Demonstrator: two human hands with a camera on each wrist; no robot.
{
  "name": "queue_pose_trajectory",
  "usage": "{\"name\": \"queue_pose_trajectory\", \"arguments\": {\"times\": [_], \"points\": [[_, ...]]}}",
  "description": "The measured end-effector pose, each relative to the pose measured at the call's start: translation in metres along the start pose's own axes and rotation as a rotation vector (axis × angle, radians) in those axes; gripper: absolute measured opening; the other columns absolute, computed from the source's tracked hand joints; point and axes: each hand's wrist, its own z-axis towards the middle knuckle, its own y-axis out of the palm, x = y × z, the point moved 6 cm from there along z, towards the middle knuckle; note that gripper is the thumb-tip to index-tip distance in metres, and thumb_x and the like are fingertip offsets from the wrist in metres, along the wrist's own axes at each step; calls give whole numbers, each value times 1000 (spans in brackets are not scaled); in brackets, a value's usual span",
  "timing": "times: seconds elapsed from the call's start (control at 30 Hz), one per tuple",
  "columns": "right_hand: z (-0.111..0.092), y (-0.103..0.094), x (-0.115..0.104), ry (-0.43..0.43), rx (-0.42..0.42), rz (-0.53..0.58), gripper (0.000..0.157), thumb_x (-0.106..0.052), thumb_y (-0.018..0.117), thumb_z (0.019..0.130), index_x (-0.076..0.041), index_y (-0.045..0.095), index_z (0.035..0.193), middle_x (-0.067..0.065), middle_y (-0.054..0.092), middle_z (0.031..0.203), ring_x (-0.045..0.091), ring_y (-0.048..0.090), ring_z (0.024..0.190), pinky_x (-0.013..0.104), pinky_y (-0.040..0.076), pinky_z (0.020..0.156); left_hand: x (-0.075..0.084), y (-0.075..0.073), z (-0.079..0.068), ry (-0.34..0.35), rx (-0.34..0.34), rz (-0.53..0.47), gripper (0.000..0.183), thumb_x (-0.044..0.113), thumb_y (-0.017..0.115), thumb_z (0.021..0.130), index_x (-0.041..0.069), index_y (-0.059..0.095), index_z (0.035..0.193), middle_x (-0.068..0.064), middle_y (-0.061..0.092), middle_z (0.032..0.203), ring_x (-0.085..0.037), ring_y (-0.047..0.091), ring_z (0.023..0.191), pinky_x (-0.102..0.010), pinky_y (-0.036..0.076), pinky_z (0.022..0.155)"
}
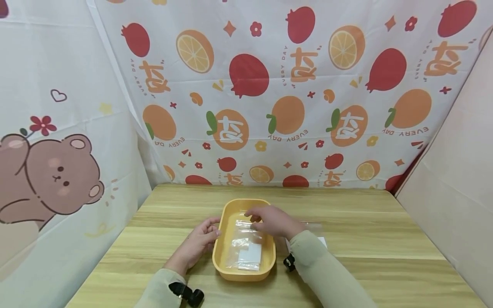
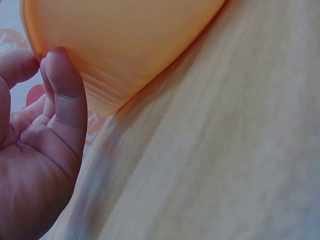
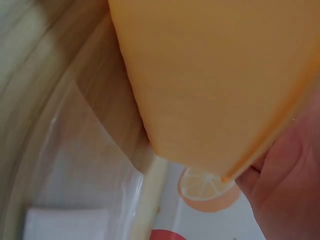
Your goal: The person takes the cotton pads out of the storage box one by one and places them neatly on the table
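Note:
A yellow plastic tray [image 1: 244, 277] with rounded corners stands on the table in the head view. Inside it lie clear zip bags [image 1: 239, 244] holding a white piece [image 1: 250, 253]; how many overlap I cannot tell. My left hand [image 1: 198, 241] is at the tray's left side, and its thumb [image 2: 65, 95] and a finger grip the rim in the left wrist view. Over the tray's far right part hovers my right hand [image 1: 275, 221], fingers loosely bent, with a gap between them. In the right wrist view the tray wall [image 3: 200, 85] hides most of its fingers.
Beside the tray on the right, partly under my right forearm, lies another clear bag [image 3: 90, 160] with a white piece in it. The wooden table [image 1: 366, 239] ends at a fruit-print cloth [image 1: 269, 107] behind, with cloth walls at both sides.

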Motion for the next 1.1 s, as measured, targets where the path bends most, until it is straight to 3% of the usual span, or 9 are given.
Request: {"name": "queue_pose_trajectory", "arguments": {"times": [0.27,0.43,0.6,0.7,0.87,1.0,1.1], "points": [[8,16,0,29,-69,-133,37,-31,74,92,-27,69,129,-14,68,102,5,61,95,32,45,96,-2,0,2,11,-12,-19,56,7,57,100,-2,33,151,-12,54,99,-22,64,87,-38,59,73],[8,21,-4,5,-45,-260,42,-31,80,85,-27,71,125,-17,63,89,2,57,83,41,32,104,-3,0,2,13,-17,-21,57,7,57,100,-2,33,151,-12,54,100,-22,64,88,-38,59,75],[10,27,-4,25,-43,-339,47,-31,84,78,-30,70,123,-17,56,80,3,53,78,48,30,108,-3,-1,2,14,-12,-13,57,7,57,100,-2,32,152,-13,54,101,-22,63,89,-38,59,75],[10,28,-4,36,-43,-366,48,-27,83,76,-31,70,122,-19,61,84,2,56,83,50,29,110,-2,-1,2,15,-13,-8,57,8,56,100,-2,32,152,-12,54,100,-22,63,88,-38,59,75],[9,28,-4,44,-37,-373,35,-19,76,79,-29,72,112,-20,67,87,2,58,80,46,32,104,0,0,2,18,-16,-6,57,7,56,101,-2,32,152,-14,54,101,-22,63,88,-38,59,75],[7,26,-6,33,-19,-336,14,-19,74,84,-27,71,96,-20,59,70,5,54,67,43,33,100,1,1,1,19,-13,-7,57,8,56,101,-2,32,152,-14,54,102,-22,63,88,-38,59,75],[7,24,-7,15,2,-308,8,-22,73,87,-28,69,89,-18,54,62,5,51,62,42,34,98,1,0,1,11,-3,-6,58,9,58,100,-1,33,151,-13,54,101,-21,63,87,-38,59,74]]}}
